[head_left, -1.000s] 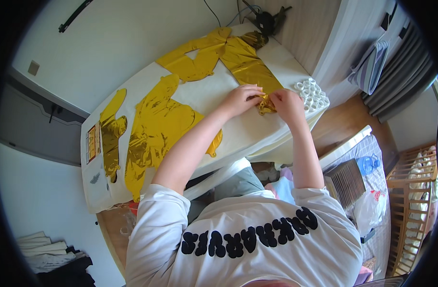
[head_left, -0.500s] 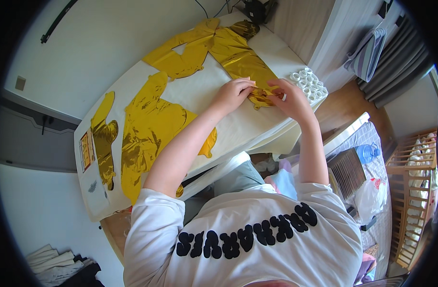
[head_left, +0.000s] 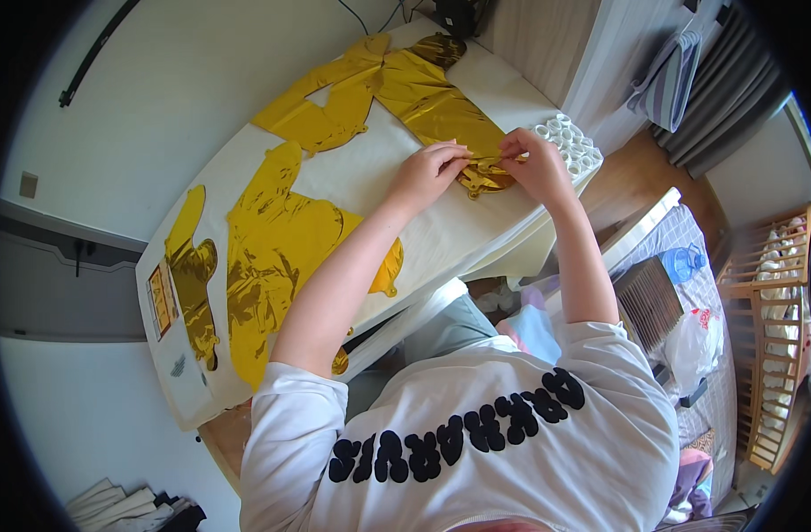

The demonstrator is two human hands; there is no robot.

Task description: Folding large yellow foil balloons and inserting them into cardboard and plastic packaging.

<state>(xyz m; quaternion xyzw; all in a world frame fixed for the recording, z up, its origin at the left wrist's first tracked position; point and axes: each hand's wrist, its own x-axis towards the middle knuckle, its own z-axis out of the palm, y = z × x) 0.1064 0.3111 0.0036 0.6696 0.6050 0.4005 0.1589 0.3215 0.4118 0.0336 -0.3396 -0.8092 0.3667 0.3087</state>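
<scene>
A flat gold foil balloon (head_left: 441, 108) lies along the far right of the white table, its near end crumpled between my hands. My left hand (head_left: 434, 173) pinches that end from the left, thumb and fingertips together. From the right, my right hand (head_left: 537, 167) grips the same foil with its fingertips. A rounded tab of foil hangs below the fingers. More flat gold foil balloons lie left of my hands: a large one (head_left: 272, 266), a narrow curved one (head_left: 191, 275), and one (head_left: 321, 111) toward the far side.
White ring-shaped rolls (head_left: 569, 146) stand clustered at the table's right corner. The white table (head_left: 423, 239) curves along my front. A printed card (head_left: 163, 300) lies at its left end. Right of me are a bed with a blue water jug (head_left: 683, 263) and a wooden crib (head_left: 769, 355).
My right hand's fingers have come together on the foil and lie closer to the pinch. My left hand keeps its grip. The whole view has shifted slightly.
</scene>
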